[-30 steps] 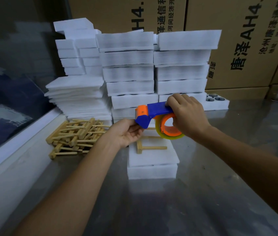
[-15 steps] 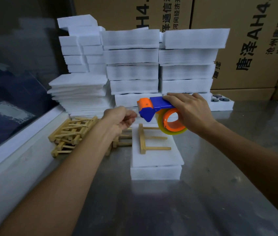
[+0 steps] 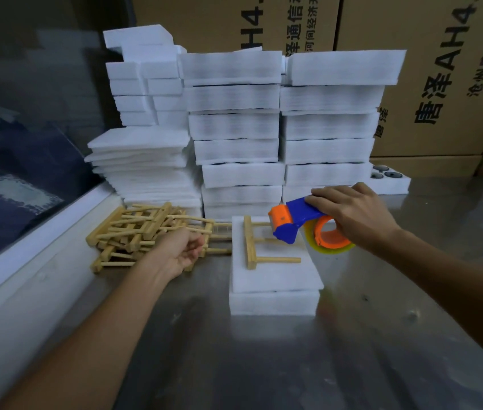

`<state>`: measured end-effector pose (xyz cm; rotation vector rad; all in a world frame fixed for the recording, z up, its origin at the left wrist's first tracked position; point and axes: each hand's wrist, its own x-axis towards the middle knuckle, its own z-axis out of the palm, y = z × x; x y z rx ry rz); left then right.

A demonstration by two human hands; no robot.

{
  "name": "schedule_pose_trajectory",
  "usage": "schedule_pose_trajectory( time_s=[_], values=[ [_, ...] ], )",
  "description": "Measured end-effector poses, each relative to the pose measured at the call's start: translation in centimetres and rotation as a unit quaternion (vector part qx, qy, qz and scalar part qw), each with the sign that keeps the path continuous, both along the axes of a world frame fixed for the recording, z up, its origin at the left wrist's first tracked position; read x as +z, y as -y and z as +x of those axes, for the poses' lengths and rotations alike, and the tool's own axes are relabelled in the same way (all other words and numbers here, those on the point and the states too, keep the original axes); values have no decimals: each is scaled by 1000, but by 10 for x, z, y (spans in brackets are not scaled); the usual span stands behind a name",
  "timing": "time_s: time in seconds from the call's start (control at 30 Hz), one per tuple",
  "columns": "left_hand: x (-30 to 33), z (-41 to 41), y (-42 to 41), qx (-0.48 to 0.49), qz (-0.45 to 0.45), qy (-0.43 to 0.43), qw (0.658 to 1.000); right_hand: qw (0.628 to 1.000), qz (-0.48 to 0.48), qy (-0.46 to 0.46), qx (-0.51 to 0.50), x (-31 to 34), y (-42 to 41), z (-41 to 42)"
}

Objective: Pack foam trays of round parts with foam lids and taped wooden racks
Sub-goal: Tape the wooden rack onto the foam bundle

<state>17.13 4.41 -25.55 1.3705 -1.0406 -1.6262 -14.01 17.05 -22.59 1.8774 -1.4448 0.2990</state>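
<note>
Two bare forearms reach in from the lower edge of the view, one from each side. No sleeve shows on either arm up to the frame's edge. The left hand (image 3: 183, 252) and the right hand (image 3: 352, 214) wear no gloves, and no rings, watch or wristband can be seen.
</note>
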Motion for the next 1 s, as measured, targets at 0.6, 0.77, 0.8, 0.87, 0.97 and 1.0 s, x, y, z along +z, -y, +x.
schedule_pose_trajectory(
  time_s=[0.6, 0.77, 0.8, 0.87, 0.97, 1.0],
  values=[
    [-35, -26, 11, 144, 2, 10, 990, 999, 26, -25, 11, -19, 1, 3],
    [-54, -44, 0, 235, -78, 114, 962, 1000, 28, 0, -2, -26, -1, 1],
    [-57, -47, -3, 231, -98, 136, 959, 1000, 28, 3, -3, -27, -1, 0],
    [-64, -51, -6, 192, -124, 193, 954, 1000, 27, 7, -4, -28, 0, -1],
    [-69, -54, -7, 142, -158, 307, 928, 1000, 22, 14, -2, -31, 0, -2],
    [-69, -55, -8, 130, -172, 342, 915, 1000, 21, 15, 0, -32, 0, -2]
  ],
)
